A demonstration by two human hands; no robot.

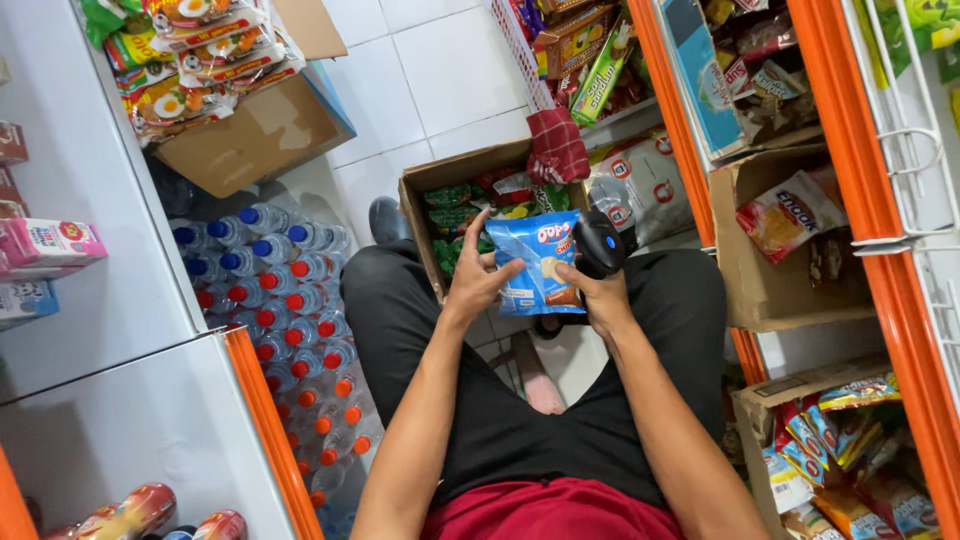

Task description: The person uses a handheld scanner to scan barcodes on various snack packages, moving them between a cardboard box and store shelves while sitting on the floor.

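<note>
Left hand (pixel 478 285): grasps the blue snack packet (pixel 540 265) by its left edge, at frame centre.
Right hand (pixel 598 290): clenched around a black handheld scanner (pixel 598 243), touching the packet's right side.
Below: open cardboard box (pixel 425 185) of green packets.
Risk: the thin packet may likely slip or crumple, since only fingertips pinch it.

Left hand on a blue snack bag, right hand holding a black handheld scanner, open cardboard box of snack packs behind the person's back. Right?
Not quite. The open cardboard box sits in front of the person, just past the knees, not behind the back; the head view shows it. The rest holds: left hand on the blue snack bag, right hand holding the black scanner.
</note>
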